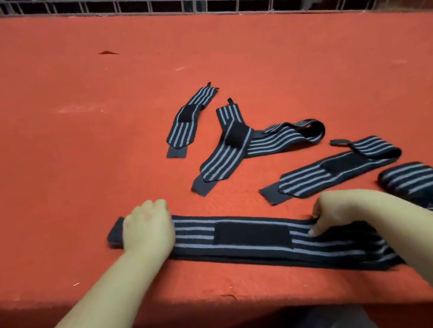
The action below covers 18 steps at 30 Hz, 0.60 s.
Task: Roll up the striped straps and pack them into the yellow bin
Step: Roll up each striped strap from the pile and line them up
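- The step in hand was judged to be the laying-out of one striped strap (pixel 252 236) before rolling; no rolled turn could be seen in it yet.
- This strap was stretched flat along the near edge of the red surface (pixel 65 148), running left to right, with a black patch (pixel 252 234) lying midway between the hands.
- The left hand (pixel 147 230) was placed knuckles-up over the strap's left end, its fingers curled down over the strap; whether the end was gripped or only pressed flat could not be told, as the fingertips were hidden.
- The right hand (pixel 330 211) was set on the strap's right part, where a fold of the strap was pinched between bent fingers and thumb.
- Both forearms were reached forward from the near edge, well apart, with the wrists held low over the surface.
- Four more straps were left unrolled: one (pixel 191 119) far and left of centre, a folded pair of lengths (pixel 249 144) at the centre, one (pixel 335 170) to the right, and a bunched one (pixel 426 187) at the right edge, just beside the right wrist.
- The yellow bin was not in view.
- The next move was judged to call for one end to be turned over on itself and wound tight while the other end was held taut, so that the roll would stay even.
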{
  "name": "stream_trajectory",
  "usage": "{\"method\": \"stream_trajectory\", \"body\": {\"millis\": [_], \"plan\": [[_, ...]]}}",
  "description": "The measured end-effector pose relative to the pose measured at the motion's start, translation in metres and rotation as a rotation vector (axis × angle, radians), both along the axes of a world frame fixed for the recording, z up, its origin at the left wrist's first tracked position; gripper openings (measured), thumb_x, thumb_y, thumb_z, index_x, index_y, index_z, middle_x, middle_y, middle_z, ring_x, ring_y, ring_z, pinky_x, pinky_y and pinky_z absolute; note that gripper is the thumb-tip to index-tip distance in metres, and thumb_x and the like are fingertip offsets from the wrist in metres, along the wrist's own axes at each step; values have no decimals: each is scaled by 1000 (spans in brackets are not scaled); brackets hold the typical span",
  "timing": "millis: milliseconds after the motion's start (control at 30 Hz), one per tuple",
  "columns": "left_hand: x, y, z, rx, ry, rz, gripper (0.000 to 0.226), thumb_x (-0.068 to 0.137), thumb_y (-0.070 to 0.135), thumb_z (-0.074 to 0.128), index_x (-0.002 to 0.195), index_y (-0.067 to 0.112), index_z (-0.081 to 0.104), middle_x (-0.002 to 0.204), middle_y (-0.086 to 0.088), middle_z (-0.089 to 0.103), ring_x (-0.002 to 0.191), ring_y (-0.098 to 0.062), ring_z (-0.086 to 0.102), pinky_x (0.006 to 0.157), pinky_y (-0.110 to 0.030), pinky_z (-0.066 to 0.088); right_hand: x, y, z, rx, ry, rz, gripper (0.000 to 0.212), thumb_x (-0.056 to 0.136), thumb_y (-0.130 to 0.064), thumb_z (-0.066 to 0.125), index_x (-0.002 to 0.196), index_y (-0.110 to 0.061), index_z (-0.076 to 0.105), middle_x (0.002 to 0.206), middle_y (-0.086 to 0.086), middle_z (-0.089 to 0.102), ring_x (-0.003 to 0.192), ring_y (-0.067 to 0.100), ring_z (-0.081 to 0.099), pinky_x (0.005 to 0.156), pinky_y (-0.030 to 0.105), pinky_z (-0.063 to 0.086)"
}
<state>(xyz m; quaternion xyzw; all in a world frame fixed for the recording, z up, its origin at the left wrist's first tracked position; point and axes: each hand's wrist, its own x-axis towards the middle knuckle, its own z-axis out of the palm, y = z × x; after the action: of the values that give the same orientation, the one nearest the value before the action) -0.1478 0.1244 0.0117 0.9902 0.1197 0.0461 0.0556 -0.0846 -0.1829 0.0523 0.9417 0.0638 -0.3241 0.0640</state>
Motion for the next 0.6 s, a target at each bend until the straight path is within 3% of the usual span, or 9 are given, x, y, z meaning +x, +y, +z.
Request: {"method": "stream_trajectory", "body": {"millis": [100, 200, 300, 400, 467, 533, 600], "plan": [[-6, -73, 4, -343, -119, -326, 16, 86, 30, 60, 82, 23, 46, 92, 1, 53, 98, -24, 53, 88, -35, 40, -4, -4, -4, 54, -83, -35, 39, 75, -52, 70, 70, -16, 58, 67, -4, 54, 67, 16, 51, 57, 26, 35], [-4, -142, -2, -443, 2, -565, 20, 86, 42, 59, 88, 23, 51, 95, 3, 53, 100, -20, 50, 91, -33, 38, -10, -9, 5, 20, -56, -26, 39, 75, -51, 70, 89, -15, 64, 79, -2, 59, 79, 20, 54, 71, 26, 37], [4, -170, -17, -340, 91, -546, 30, 85, 52, 57, 95, 25, 52, 104, 4, 52, 105, -18, 46, 94, -31, 35, -14, -30, 34, -59, -9, 19, 41, 79, -46, 68, 106, -16, 66, 97, 3, 64, 84, 19, 55, 74, 27, 43], [13, -169, -22, -370, 146, -528, 31, 81, 56, 60, 89, 29, 47, 93, 10, 44, 102, -16, 46, 92, -30, 35, -16, -66, 60, -7, -54, -27, 24, 79, -43, 70, 87, -21, 67, 76, -3, 62, 73, 17, 55, 65, 26, 43], [16, -167, -22, -414, 173, -538, 31, 79, 56, 62, 87, 30, 47, 90, 11, 42, 98, -14, 45, 90, -29, 36, -16, -85, 65, 47, -81, -111, 25, 77, -41, 73, 80, -17, 66, 72, 2, 66, 61, 18, 56, 64, 26, 44], [16, -167, -22, -425, 159, -538, 30, 79, 55, 63, 87, 30, 48, 88, 12, 42, 96, -14, 45, 90, -29, 37, -17, -92, 63, 8, -107, -153, 28, 78, -38, 73, 85, -12, 67, 76, 8, 68, 58, 19, 57, 63, 26, 46], [13, -167, -23, -423, 132, -530, 29, 80, 54, 63, 88, 30, 48, 88, 12, 42, 94, -13, 44, 89, -29, 36, -21, -84, 58, -142, -209, -77, 34, 79, -39, 71, 97, -11, 68, 80, 4, 66, 71, 20, 62, 63, 26, 44]]}}
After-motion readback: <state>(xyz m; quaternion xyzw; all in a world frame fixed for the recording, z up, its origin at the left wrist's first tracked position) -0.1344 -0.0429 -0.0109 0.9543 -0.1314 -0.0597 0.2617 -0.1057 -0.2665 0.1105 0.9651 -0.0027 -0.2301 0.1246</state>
